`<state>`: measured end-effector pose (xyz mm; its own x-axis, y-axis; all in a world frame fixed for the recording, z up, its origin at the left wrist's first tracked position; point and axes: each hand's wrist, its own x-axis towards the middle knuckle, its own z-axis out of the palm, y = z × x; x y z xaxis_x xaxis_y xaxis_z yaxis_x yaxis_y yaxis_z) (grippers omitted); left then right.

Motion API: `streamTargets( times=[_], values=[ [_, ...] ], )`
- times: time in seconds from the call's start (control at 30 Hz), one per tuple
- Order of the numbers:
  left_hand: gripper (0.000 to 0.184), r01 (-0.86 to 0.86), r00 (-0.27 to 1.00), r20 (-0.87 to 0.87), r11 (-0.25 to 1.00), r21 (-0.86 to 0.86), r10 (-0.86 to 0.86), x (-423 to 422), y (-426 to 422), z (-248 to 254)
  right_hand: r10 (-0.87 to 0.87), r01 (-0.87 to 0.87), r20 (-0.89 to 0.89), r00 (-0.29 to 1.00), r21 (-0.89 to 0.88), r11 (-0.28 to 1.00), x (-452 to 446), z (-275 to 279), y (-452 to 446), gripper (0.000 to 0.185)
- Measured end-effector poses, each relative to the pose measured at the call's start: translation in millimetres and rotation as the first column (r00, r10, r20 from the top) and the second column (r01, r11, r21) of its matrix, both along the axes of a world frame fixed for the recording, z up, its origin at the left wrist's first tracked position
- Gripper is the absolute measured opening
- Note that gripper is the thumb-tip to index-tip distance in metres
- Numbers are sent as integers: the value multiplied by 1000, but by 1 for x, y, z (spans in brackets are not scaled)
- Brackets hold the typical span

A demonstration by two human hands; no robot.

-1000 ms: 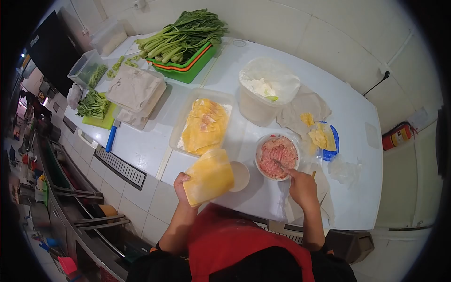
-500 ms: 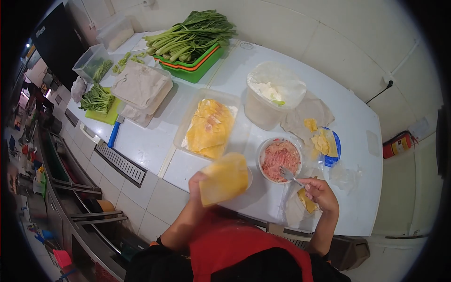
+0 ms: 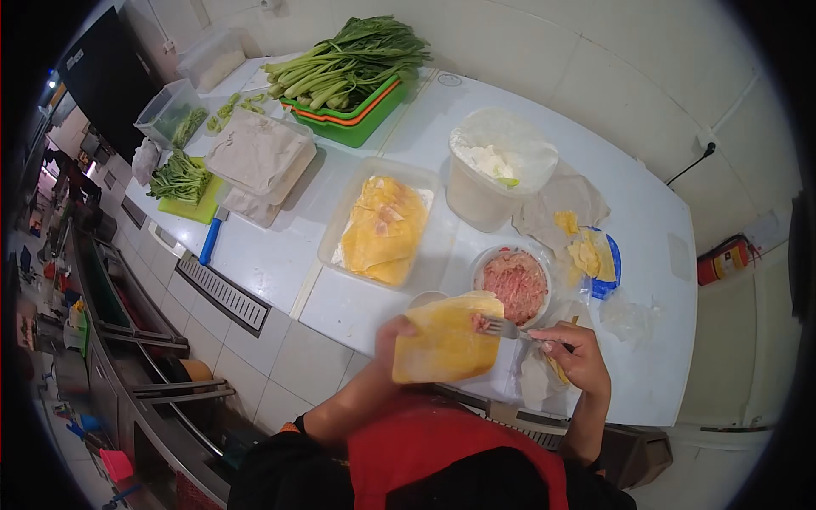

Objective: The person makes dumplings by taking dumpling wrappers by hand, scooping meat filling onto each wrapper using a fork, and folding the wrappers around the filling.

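My left hand (image 3: 396,342) grips the edge of a square yellow dough wrapper (image 3: 446,344), which is held over the table's front edge. In my right hand (image 3: 578,353) is a fork (image 3: 510,329), its tines at the wrapper's upper right corner. A small lump of minced meat (image 3: 480,322) sits at the tines, touching the wrapper. Just behind the fork stands a round bowl (image 3: 548,299) of pink minced meat (image 3: 512,283). Left of it, a clear plastic tub (image 3: 330,248) holds a pile of folded yellow wrappers (image 3: 384,229).
A lined bucket (image 3: 480,200) of white stuff stands behind the bowl. Yellow dough scraps (image 3: 591,257) lie by a blue-edged lid (image 3: 610,272). Further left are a blue-handled knife (image 3: 210,241), a cloth-covered box (image 3: 259,153), and a green basket (image 3: 353,130) under leafy greens (image 3: 357,64).
My right hand has lifted the fork out of the meat bowl, bringing a bit of meat to the wrapper. My left hand has shifted right with the wrapper, toward the fork.
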<state>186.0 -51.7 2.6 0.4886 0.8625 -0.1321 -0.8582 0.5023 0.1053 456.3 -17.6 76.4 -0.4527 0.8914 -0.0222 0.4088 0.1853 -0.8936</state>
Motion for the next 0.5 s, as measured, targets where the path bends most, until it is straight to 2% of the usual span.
streamTargets(
  times=[0.13,0.23,0.33,0.43,0.5],
  values=[
    [71,7,998,-62,1000,-18,-8,-8,-6,8,31,-52,137,990,152,987,0,8,3,28],
    [71,25,939,341,996,88,-54,-9,-9,7,53,-81,136,989,208,975,3,17,5,29],
    [58,14,954,299,999,-34,-3,-10,-11,28,46,-66,121,992,173,983,13,20,7,25],
    [73,24,952,302,998,65,-42,-15,-10,12,50,-43,-59,997,121,992,29,6,13,19],
    [75,-17,994,110,999,40,12,-12,-7,25,-212,180,-295,932,-132,975,10,-6,8,14]
  ],
)
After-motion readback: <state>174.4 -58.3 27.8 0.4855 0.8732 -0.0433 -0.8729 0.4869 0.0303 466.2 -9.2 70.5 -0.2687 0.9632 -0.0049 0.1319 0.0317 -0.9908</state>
